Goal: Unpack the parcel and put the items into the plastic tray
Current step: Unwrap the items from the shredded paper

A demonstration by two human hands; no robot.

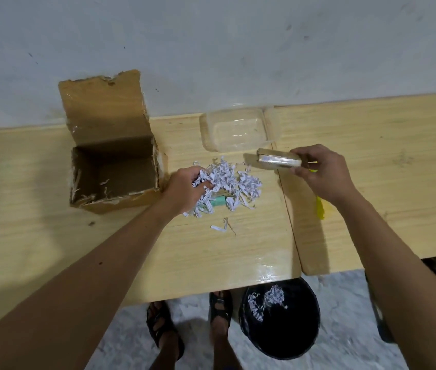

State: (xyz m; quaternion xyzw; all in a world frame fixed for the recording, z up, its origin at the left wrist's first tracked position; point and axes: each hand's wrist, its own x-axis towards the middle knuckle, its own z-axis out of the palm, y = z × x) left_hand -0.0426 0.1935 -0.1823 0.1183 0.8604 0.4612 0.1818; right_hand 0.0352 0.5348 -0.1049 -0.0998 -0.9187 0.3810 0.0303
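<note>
- The right hand (323, 174) pinches a flat, silvery foil-wrapped block (278, 159) by its end, holding it above the worktop just at the 5 o'clock corner of the clear, rectangular plastic tray (234, 133).
- The left hand (188, 188) is half closed, fingers buried in a heap of white shredded paper filler (227, 182); whether it grips anything is hidden.
- A small green item (218, 208) peeks from the heap's 6 o'clock edge.
- Progress: the brown cardboard box (115, 166), at 9 o'clock of the heap, looks emptied. The tray holds nothing yet, so I judge the task well short of halfway.
- Room: the light wooden worktop (238, 249) lies open toward 6 o'clock; the tray sits close to the wall at 12 o'clock. A black bin (281, 319) with some shreds stands on the floor below the worktop's edge.
</note>
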